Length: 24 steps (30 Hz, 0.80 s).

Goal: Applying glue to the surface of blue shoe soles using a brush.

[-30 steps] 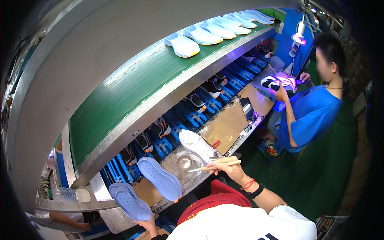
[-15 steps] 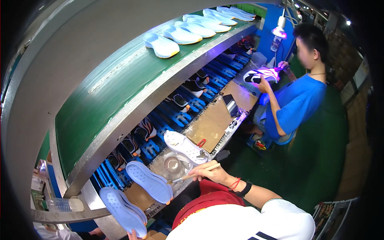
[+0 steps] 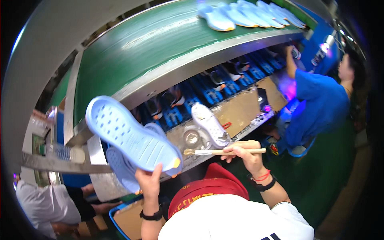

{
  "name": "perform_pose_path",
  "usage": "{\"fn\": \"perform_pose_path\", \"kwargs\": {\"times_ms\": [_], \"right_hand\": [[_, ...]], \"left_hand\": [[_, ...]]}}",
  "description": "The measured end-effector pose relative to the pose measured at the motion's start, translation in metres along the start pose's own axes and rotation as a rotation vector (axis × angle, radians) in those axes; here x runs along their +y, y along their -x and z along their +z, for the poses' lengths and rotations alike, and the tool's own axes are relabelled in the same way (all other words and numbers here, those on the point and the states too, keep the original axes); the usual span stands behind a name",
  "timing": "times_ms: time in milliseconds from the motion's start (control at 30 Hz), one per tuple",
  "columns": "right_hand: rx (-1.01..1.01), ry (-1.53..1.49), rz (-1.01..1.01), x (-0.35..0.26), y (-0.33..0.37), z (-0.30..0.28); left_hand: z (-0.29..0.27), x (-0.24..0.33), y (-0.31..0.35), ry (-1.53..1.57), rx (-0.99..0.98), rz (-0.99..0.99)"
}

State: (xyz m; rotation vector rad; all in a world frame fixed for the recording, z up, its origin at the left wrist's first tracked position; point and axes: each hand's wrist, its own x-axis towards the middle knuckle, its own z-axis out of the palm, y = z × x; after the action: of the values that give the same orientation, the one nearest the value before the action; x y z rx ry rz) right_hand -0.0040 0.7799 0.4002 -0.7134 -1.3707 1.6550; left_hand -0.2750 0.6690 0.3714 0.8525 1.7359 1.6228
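Observation:
My left hand (image 3: 149, 181) grips a light blue shoe sole (image 3: 132, 138) by its orange-tipped end. The sole is raised and tilted, with its holed and ridged face showing. My right hand (image 3: 245, 155) is closed around the wooden handle of a brush (image 3: 212, 152), whose bristles point left toward the sole without touching it. Other blue soles (image 3: 121, 170) lie behind the raised one, partly hidden by it. A white sole (image 3: 209, 125) rests on the bench beyond my right hand, beside a round clear dish (image 3: 192, 138).
Above the bench runs a green conveyor belt (image 3: 160, 44) carrying a row of blue soles (image 3: 218, 18). Shoes on blue racks (image 3: 212, 94) stand beneath it. A co-worker in blue (image 3: 320, 108) sits at the right; a plastic bottle (image 3: 66, 154) lies at the left.
My left hand has come up from the lower edge with a blue sole. The brush has moved off a sole lying on the bench. The co-worker now reaches toward the racks. The view has shifted.

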Motion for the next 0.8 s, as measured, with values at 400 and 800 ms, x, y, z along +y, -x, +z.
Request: {"fn": "perform_pose_path", "kwargs": {"times_ms": [400,800], "right_hand": [[-0.243,0.334,-0.131,0.001,-0.016,0.027],[-0.303,0.342,-0.135,-0.007,-0.028,0.023]], "left_hand": [[0.016,0.016,0.007,0.048,-0.026,0.016],[0.013,0.016,0.007,0.058,-0.04,-0.014]]}}
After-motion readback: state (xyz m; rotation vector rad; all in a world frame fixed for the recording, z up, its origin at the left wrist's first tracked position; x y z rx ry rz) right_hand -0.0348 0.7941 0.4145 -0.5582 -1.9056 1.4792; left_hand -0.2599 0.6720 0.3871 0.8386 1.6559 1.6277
